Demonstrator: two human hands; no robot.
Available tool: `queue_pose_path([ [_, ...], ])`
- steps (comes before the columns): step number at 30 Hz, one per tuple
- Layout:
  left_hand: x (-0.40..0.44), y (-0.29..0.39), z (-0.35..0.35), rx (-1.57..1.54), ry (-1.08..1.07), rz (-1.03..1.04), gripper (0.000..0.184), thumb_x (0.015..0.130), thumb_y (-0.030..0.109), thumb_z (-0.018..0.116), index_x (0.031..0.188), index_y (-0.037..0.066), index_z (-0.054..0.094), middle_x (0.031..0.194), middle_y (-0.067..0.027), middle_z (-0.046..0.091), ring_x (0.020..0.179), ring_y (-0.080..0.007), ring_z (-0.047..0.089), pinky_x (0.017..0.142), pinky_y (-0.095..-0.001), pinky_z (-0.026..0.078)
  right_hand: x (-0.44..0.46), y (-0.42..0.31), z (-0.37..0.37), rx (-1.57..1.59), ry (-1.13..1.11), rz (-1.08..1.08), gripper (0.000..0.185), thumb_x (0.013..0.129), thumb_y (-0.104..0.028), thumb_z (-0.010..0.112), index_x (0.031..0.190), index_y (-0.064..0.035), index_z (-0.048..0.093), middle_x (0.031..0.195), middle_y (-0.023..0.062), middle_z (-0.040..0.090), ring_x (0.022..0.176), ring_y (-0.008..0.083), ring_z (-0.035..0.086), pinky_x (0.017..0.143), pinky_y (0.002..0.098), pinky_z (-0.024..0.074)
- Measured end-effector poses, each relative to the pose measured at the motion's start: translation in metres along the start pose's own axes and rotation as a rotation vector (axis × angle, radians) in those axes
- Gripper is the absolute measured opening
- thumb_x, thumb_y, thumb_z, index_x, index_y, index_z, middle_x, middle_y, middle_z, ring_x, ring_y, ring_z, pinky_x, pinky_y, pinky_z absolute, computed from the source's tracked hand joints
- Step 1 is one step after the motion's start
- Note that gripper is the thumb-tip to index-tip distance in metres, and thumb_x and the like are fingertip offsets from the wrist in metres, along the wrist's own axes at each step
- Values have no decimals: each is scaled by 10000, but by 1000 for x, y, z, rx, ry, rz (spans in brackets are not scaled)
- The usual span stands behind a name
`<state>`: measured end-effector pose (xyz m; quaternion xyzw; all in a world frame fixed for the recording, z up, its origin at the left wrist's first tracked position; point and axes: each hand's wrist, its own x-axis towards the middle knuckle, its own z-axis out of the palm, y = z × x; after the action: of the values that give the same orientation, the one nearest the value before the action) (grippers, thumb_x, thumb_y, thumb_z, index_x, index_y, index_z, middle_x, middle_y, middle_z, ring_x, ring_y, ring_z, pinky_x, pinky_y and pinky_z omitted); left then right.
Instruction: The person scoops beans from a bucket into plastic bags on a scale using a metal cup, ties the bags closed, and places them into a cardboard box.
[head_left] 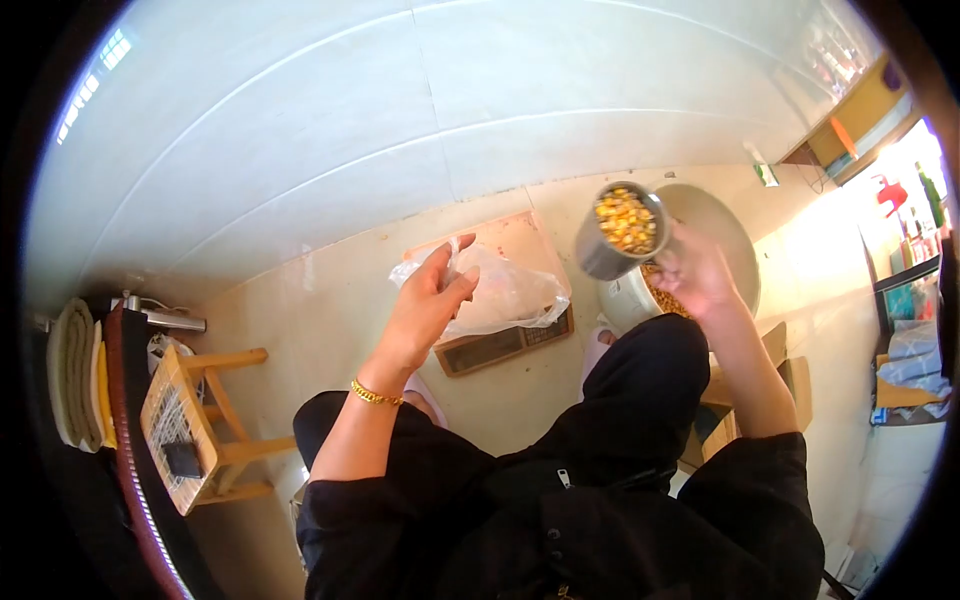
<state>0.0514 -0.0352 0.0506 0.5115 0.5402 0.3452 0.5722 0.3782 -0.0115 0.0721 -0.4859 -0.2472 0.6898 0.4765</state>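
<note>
My left hand (436,296) grips the top edge of a clear plastic bag (515,296), fingers and thumb closed on it. The bag lies slack over a low scale (512,232) with a dark front panel. In my right hand (700,272), slightly blurred, is a metal cup (600,250) held by its side. Yellow corn kernels (627,220) fill the cup, which tilts toward me. Behind and below the cup stands a pale round bucket (728,225) with more kernels inside. The cup and my right hand hide part of it.
A wooden stool (232,452) with a woven seat and a flat black object (183,460) stands at the left. A cardboard box (795,385) sits by my right knee. The pale tiled wall (350,120) rises behind the scale. Shelves with goods line the far right.
</note>
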Motion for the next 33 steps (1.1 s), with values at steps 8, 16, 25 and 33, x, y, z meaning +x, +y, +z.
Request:
queue_pose_path([
  [8, -26, 15, -19, -382, -25, 135, 432, 977, 334, 428, 1311, 65, 482, 707, 37, 464, 620, -60, 367, 582, -193, 300, 31, 65, 86, -351, -115, 319, 139, 851, -300, 600, 853, -162, 580, 556, -56, 416, 501, 74, 329, 617, 275, 347],
  [16, -33, 4, -22, -360, -122, 42, 391, 967, 287, 461, 1183, -26, 553, 689, 25, 489, 660, -71, 452, 623, -223, 362, 80, 134, 106, -841, -171, 382, 148, 819, -268, 619, 750, -140, 593, 696, -28, 501, 597, 92, 410, 509, 300, 332],
  [25, 5, -33, -5, -394, -42, -166, 265, 936, 237, 501, 1045, 21, 608, 734, 18, 529, 701, -89, 494, 688, -241, 406, 102, 140, 97, -1790, -60, -84, 289, 828, -336, 609, 881, -62, 685, 900, 148, 674, 867, 278, 643, 726, 390, 490],
  [33, 24, -40, 13, -411, 23, -198, 327, 895, 250, 564, 1123, 16, 574, 787, 8, 547, 746, -88, 503, 747, -238, 394, 108, 165, 88, -2132, -218, -187, 192, 786, -236, 583, 843, -104, 710, 878, 129, 684, 856, 294, 664, 689, 413, 517],
])
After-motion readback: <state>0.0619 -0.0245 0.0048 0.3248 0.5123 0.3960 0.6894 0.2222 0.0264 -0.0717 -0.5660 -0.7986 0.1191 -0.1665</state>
